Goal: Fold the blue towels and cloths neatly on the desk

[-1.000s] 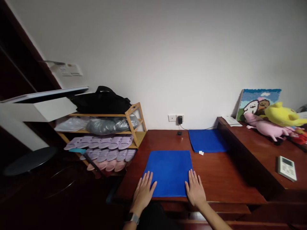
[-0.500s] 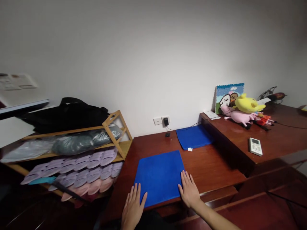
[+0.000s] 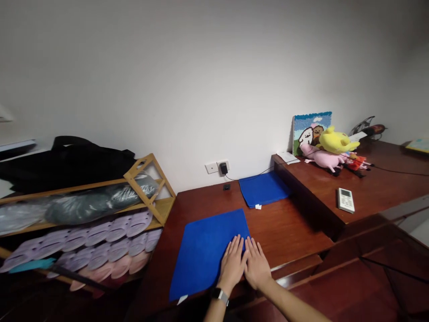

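Observation:
A blue cloth (image 3: 204, 250) lies flat on the reddish-brown desk, a white tag showing at its near left corner. My left hand (image 3: 233, 261), with a watch on the wrist, rests palm down on the cloth's right part, fingers stretched out. Right beside it, my right hand (image 3: 257, 264) lies palm down at the cloth's right edge, its fingers also straight. The two thumbs meet or nearly meet. Neither hand grips anything. Farther back on the desk is a second blue cloth (image 3: 264, 188), folded, with a white tag at its front edge.
On the left, a wooden rack (image 3: 166, 208) holds a black bag (image 3: 67, 161) and rows of purple and pink clogs (image 3: 97, 232). A raised desk part at right carries a white remote (image 3: 345, 200), plush toys (image 3: 325, 159) and a dog picture (image 3: 311, 132). A black plug (image 3: 223, 168) sits in the wall socket.
My left hand has moved from the cloth's left edge across to its right side, beside my right hand. The tag at the near left corner now shows. The view has turned slightly right.

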